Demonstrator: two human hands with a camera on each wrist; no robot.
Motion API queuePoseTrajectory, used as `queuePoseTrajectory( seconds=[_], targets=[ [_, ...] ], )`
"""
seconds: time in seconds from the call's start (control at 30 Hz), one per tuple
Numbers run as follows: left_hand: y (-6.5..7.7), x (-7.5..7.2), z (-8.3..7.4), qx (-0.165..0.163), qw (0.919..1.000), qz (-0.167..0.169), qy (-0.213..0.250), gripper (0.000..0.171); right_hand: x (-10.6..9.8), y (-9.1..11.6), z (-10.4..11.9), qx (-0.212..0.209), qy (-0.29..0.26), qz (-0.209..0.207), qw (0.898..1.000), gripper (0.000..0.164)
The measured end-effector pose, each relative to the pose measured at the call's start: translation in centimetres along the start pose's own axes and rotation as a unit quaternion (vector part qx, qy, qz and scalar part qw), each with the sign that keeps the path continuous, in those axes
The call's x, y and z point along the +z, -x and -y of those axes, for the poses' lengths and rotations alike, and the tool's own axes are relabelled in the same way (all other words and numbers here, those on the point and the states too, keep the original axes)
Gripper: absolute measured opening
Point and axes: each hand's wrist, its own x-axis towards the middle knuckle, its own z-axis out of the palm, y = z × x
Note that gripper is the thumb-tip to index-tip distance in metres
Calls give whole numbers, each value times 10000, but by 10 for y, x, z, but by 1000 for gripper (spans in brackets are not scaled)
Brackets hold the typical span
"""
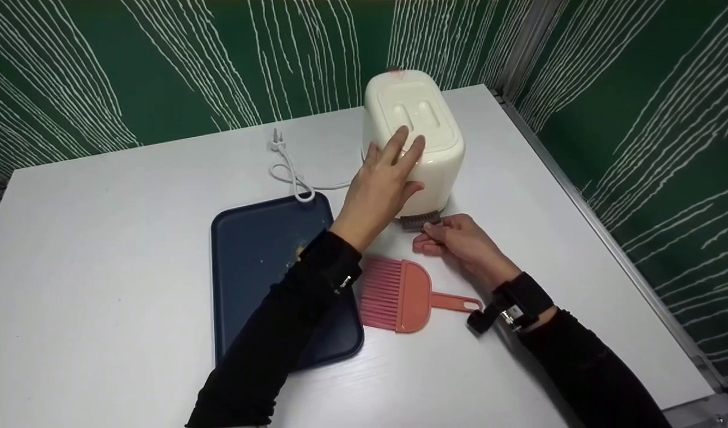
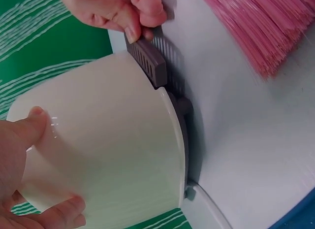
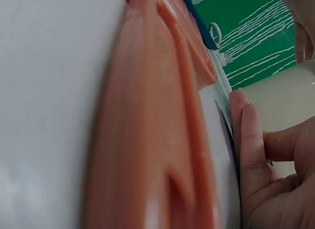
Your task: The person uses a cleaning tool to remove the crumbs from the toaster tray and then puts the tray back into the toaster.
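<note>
A cream toaster (image 1: 438,169) stands at the back right of the white table. My left hand (image 1: 376,184) rests on its top and near end, fingers spread. At the foot of that end, the grey slotted crumb tray (image 1: 417,222) juts out a little. My right hand (image 1: 468,244) pinches its edge between thumb and fingers, as the left wrist view also shows on the crumb tray (image 2: 147,61). How far the crumb tray reaches inside the toaster is hidden. In the right wrist view, the fingers of my right hand (image 3: 261,175) are low beside the toaster.
A dark blue tray (image 1: 245,279) with some crumbs lies left of the toaster, partly under my left forearm. An orange brush (image 1: 414,297) with pink bristles lies beside it. The toaster's white cord (image 1: 286,169) ends in a plug near the back wall.
</note>
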Motion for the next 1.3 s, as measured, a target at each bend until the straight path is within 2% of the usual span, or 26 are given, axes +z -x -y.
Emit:
queuePoseTrajectory(
  seconds=[0.23, 0.4, 0.7, 0.9, 1.13, 1.3],
  targets=[
    [0, 0, 0, 5, 10000, 0, 26, 65, -1, -2, 2, 59, 264, 51, 9996, 33],
    [1, -1, 2, -11, 10000, -54, 29, 64, -1, -4, 5, 146, 314, 166, 9993, 26],
    [0, -1, 2, -43, 10000, -5, 27, 65, -2, -3, 0, -83, 226, 21, 9997, 27],
    [-2, -1, -2, 58, 10000, 14, -21, 65, -5, -1, 1, -61, 229, -117, 9997, 28],
    [0, -1, -2, -29, 9999, -5, -99, 65, -2, -3, 1, 4, 179, 134, 9998, 22],
    [0, -1, -2, -91, 9999, 56, -20, 65, -1, -3, 0, -18, 161, 29, 9999, 24]
  ],
)
